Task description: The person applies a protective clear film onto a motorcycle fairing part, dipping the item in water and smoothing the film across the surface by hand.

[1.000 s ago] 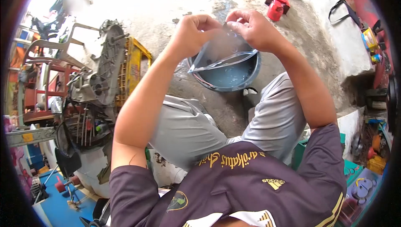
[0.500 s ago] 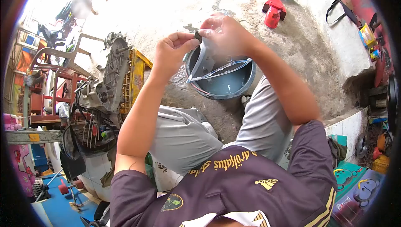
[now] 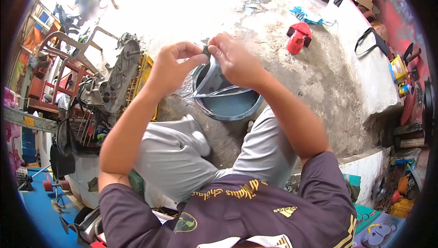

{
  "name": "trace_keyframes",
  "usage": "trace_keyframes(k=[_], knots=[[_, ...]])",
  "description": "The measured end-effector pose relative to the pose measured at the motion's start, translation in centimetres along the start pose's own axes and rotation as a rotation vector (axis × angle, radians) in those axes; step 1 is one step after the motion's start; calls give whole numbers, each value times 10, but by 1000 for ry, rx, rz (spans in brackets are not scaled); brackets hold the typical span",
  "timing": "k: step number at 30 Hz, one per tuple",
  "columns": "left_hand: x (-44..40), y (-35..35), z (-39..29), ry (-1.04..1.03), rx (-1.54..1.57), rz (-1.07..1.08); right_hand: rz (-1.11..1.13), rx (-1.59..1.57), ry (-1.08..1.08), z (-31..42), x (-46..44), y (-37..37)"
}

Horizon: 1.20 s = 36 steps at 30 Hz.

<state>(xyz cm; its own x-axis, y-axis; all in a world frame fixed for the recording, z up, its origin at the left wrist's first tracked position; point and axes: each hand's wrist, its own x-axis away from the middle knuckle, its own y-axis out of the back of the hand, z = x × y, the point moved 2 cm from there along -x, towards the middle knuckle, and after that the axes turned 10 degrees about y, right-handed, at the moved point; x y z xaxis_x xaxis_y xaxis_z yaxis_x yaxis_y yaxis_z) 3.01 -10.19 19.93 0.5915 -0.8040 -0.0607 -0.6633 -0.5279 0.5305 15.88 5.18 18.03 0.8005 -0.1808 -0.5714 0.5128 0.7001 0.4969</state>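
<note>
Left hand (image 3: 175, 65) and right hand (image 3: 235, 63) each pinch a small dark piece (image 3: 206, 50) between thumb and fingers, above the bucket's far left edge. Clear plastic (image 3: 211, 80) slants across the bucket (image 3: 232, 107), its pale strip reaching the left rim. Bluish liquid (image 3: 230, 104) shows in the near half.

Rough, stained concrete floor (image 3: 319, 88) under bright glare, a brown chair (image 3: 64, 43), and a reddish-pink wall (image 3: 404, 15).
</note>
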Motion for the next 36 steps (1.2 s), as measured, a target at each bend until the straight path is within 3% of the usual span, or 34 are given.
trace_keyframes(k=[6, 13, 20, 26, 36], knots=[[-4, -8, -16, 0, 47, 56, -117, -120, -99, 5, 11, 16], [-49, -34, 8, 60, 395, 78, -224, -70, -147, -22, -6, 25], [-76, -40, 25, -124, 225, 123, -209, -37, -243, -50, 1, 28], [-85, -54, 35, -57, 184, 145, -196, -127, -415, -73, 17, 22], [-91, -56, 39, -69, 133, 183, -55, -121, -341, -79, 11, 36]])
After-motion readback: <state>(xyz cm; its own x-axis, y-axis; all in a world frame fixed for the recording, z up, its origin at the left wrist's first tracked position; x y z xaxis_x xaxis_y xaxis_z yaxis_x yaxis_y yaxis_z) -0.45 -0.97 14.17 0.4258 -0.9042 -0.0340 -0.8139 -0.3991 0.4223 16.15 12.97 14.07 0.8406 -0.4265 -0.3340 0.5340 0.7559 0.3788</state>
